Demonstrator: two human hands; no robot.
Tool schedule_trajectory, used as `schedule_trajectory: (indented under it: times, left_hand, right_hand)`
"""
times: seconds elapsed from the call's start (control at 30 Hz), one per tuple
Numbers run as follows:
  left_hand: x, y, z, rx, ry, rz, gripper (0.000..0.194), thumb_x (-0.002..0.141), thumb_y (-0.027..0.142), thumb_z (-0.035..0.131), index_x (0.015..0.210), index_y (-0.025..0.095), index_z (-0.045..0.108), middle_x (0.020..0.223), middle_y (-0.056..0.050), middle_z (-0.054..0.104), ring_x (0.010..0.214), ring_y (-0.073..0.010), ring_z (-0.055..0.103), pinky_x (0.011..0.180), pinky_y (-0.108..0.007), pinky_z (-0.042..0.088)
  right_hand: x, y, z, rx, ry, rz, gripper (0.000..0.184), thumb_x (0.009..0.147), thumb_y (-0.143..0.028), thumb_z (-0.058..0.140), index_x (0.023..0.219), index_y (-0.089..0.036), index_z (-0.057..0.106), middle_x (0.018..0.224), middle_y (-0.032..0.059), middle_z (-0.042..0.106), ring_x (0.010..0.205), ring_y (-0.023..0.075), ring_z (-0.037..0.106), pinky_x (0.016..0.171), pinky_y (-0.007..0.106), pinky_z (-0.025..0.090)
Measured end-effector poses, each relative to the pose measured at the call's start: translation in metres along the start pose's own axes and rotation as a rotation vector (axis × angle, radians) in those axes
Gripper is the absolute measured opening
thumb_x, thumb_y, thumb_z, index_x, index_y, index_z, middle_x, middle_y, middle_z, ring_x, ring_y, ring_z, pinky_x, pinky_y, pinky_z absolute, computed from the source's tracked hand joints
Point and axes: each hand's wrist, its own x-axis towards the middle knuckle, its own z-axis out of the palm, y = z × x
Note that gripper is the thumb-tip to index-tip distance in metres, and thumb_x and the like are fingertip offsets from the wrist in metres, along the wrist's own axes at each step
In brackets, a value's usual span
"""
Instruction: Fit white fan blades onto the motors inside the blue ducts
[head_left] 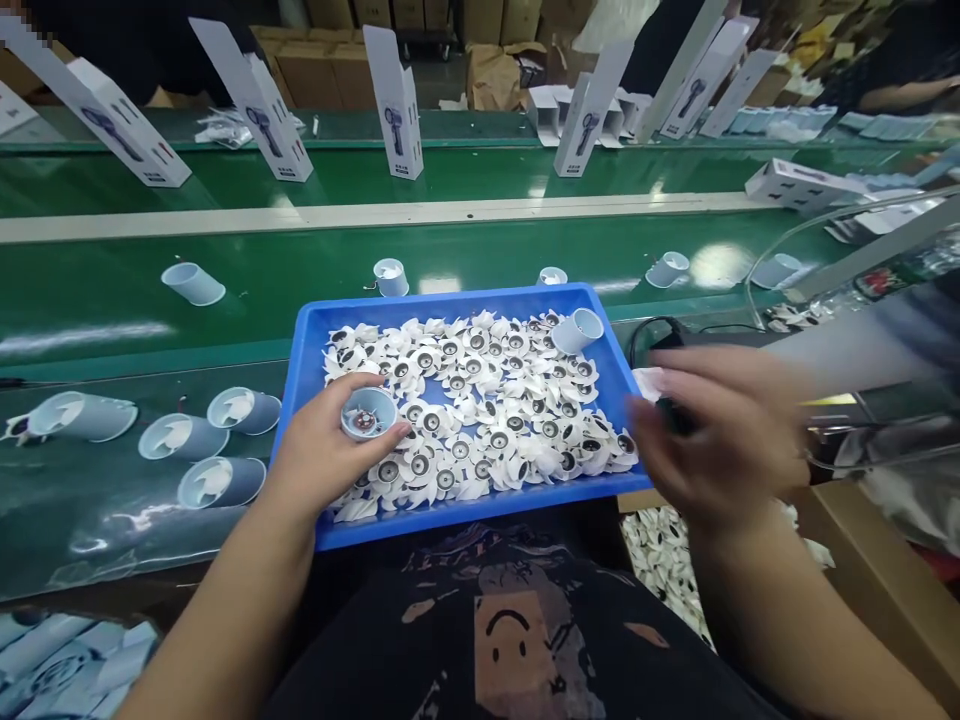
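Note:
My left hand (330, 440) is wrapped round a light blue fan housing (369, 413), a short round tube with a motor and copper windings visible inside its open end. It is held over the left part of a blue tray (480, 515) filled with white fan blades (499, 440), many showing dark round hubs. To the right of the tray, my right hand (720, 430) is smeared by motion. Its fingers pinch a small white piece (649, 383), which looks like a fan blade. Another blue housing (577, 331) lies on the blades in the tray's far right corner.
Several housings with white blades inside (184, 436) lie left of the tray. More housings (193, 284) stand on the green conveyor (300, 260) beyond. White printed boxes (397, 120) stand along the far belt. A carton (885, 570) and loose blades (664, 555) are at lower right.

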Motion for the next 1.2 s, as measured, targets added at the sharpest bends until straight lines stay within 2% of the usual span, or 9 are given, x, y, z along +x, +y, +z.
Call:
schedule_trajectory:
  times: [0.13,0.27,0.4,0.6,0.77,0.9,0.97,1.07,1.2]
  left_hand:
    - [-0.002,-0.004,-0.001,-0.026,0.021,-0.025,0.046,0.067,0.050,0.072,0.105,0.025,0.064,0.113,-0.005,0.070,0.108,-0.0315,0.065,0.094,-0.042,0.052]
    - [-0.003,-0.008,-0.001,-0.071,0.062,-0.055,0.048,0.067,0.046,0.073,0.108,0.024,0.062,0.116,-0.006,0.067,0.111,-0.0313,0.064,0.097,-0.044,0.051]
    - [-0.004,-0.012,0.001,-0.144,0.111,-0.067,0.060,0.068,0.046,0.073,0.120,0.023,0.055,0.125,-0.009,0.062,0.113,-0.0315,0.062,0.099,-0.048,0.050]
    - [-0.022,-0.003,-0.003,-0.281,0.010,0.014,0.066,0.070,0.036,0.066,0.132,0.020,0.046,0.119,-0.012,0.062,0.099,-0.0281,0.065,0.088,-0.046,0.055]
    - [-0.039,0.013,-0.007,-0.338,-0.206,0.227,0.056,0.069,0.044,0.080,0.120,0.024,0.064,0.118,-0.009,0.069,0.108,-0.0303,0.065,0.097,-0.045,0.052]
    - [-0.041,0.019,-0.004,-0.265,-0.159,0.402,0.061,0.072,0.044,0.082,0.126,0.022,0.062,0.123,-0.009,0.070,0.112,-0.0288,0.065,0.100,-0.045,0.051]
    - [-0.043,0.020,-0.003,-0.199,-0.107,0.464,0.060,0.076,0.041,0.081,0.127,0.020,0.060,0.122,-0.010,0.071,0.110,-0.0273,0.067,0.098,-0.044,0.053]
    - [-0.047,0.022,-0.001,-0.100,-0.001,0.553,0.049,0.082,0.038,0.075,0.124,0.018,0.060,0.117,-0.010,0.073,0.105,-0.0255,0.069,0.094,-0.041,0.055]
    - [-0.055,0.026,0.000,-0.029,0.180,0.603,0.038,0.086,0.033,0.069,0.120,0.019,0.060,0.115,-0.010,0.074,0.107,-0.0248,0.070,0.100,-0.039,0.053]
  right_hand:
    - [0.044,0.006,0.049,-0.282,-0.302,0.021,0.013,0.088,-0.015,0.061,0.096,-0.019,0.071,0.106,0.0101,0.069,0.104,0.0289,0.062,0.096,0.052,0.048]
    - [0.067,0.011,0.065,-0.345,-0.556,0.027,0.008,0.091,-0.020,0.067,0.098,-0.015,0.068,0.105,0.0070,0.066,0.099,0.0204,0.062,0.093,0.042,0.052]
    - [0.072,0.012,0.062,-0.301,-0.658,0.041,0.015,0.094,-0.026,0.067,0.105,-0.016,0.067,0.114,0.0078,0.063,0.103,0.0199,0.061,0.096,0.042,0.051]
    - [0.057,-0.006,0.057,0.055,-0.540,0.118,0.018,0.092,-0.027,0.061,0.105,-0.015,0.060,0.109,0.0125,0.062,0.097,0.0223,0.060,0.092,0.045,0.052]
    - [0.030,-0.047,0.054,0.600,-0.586,0.106,0.042,0.094,-0.049,0.033,0.117,-0.018,0.049,0.100,0.0103,0.062,0.077,0.0162,0.064,0.073,0.034,0.057]
    - [0.019,-0.073,0.055,0.816,-0.599,0.086,0.039,0.093,-0.050,0.040,0.112,-0.019,0.052,0.087,0.0058,0.061,0.074,0.0155,0.062,0.068,0.030,0.055]
    - [0.018,-0.085,0.053,0.789,-0.548,0.024,0.029,0.094,-0.041,0.051,0.113,-0.020,0.056,0.094,0.0056,0.063,0.081,0.0154,0.061,0.073,0.029,0.053]
    - [0.018,-0.102,0.048,0.436,-0.375,-0.282,0.019,0.094,-0.021,0.061,0.112,-0.019,0.064,0.104,0.0068,0.064,0.094,0.0181,0.059,0.084,0.033,0.048]
    - [0.024,-0.119,0.050,0.152,-0.228,-0.536,0.008,0.089,-0.016,0.071,0.097,-0.015,0.070,0.089,0.0057,0.058,0.082,0.0182,0.055,0.073,0.031,0.045]
